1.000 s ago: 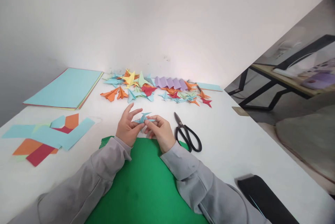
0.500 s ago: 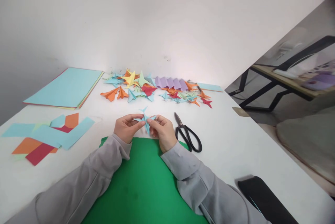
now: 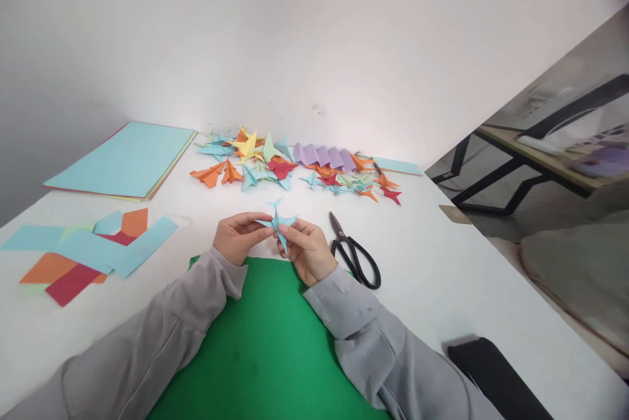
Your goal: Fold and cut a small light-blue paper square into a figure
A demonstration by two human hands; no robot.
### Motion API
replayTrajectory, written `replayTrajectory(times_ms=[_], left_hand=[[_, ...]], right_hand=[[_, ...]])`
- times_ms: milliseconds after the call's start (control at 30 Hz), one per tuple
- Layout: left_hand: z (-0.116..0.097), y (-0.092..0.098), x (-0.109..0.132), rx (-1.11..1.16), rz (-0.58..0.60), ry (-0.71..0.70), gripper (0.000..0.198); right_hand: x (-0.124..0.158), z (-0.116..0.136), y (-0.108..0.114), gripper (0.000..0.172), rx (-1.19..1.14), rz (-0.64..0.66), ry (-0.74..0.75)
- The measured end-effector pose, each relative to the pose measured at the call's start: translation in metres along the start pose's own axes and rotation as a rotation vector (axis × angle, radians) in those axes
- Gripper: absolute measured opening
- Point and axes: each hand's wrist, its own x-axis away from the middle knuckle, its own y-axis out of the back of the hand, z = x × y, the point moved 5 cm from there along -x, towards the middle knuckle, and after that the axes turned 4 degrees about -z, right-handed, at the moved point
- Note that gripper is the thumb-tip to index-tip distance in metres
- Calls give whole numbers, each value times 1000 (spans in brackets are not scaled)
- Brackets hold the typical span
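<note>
Between my two hands is a small light blue folded paper plane [image 3: 276,219], its tail pointing away from me and its wings spread. My left hand [image 3: 238,237] pinches it from the left side, thumb and index finger at the wing. From the right, my right hand [image 3: 310,249] grips the body near the nose with the thumb on top. Both hands are just above the far edge of a green sheet [image 3: 265,335]. Black-handled scissors [image 3: 354,251] lie right of my right hand, blades pointing away.
Many folded paper planes [image 3: 280,168] in several colours lie along the wall, with a pleated purple paper [image 3: 324,156] among them. At left are a stack of coloured sheets [image 3: 122,158] and loose paper pieces [image 3: 91,253]. A black phone-like object [image 3: 496,374] lies front right.
The paper plane has turned flatter, so its wings now show more fully. My right hand's fingers have shifted slightly along its body. The view has tilted a little.
</note>
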Motion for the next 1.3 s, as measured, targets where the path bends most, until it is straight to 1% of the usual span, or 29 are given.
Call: replayTrajectory(times_ms=[167, 267, 367, 433, 600, 767, 867, 967, 1100, 1200, 1300], left_hand=[[2, 2, -3, 5, -3, 3, 23], [1, 3, -3, 15, 2, 13, 23], [-4, 0, -1, -59, 18, 5, 21], [-8, -3, 1, -107, 30, -19, 18], [-12, -12, 4, -111, 103, -56, 16], [-12, -8, 3, -156, 95, -97, 15], [-11, -8, 3, -177, 120, -87, 14], [-12, -10, 4, -190, 138, -65, 14], [-14, -11, 5, -163, 88, -77, 15], [-15, -10, 6, -153, 44, -98, 12], [-15, -9, 7, -152, 38, -92, 8]], right_hand=[[1, -1, 1, 22, -70, -32, -79], [2, -1, 0, 22, -55, -23, -64], [3, -1, -2, 23, 5, -9, -48], [4, -2, -2, 24, 35, -11, -60], [3, -4, -2, 25, 41, -14, -104], [1, -5, 1, 27, 28, 1, -135], [0, -6, 2, 28, 18, 13, -166], [0, -6, 2, 27, 17, 8, -156], [0, -5, 1, 26, 12, -8, -119], [1, -5, -1, 23, 11, -25, -107], [1, -6, -2, 22, 18, -21, -90]])
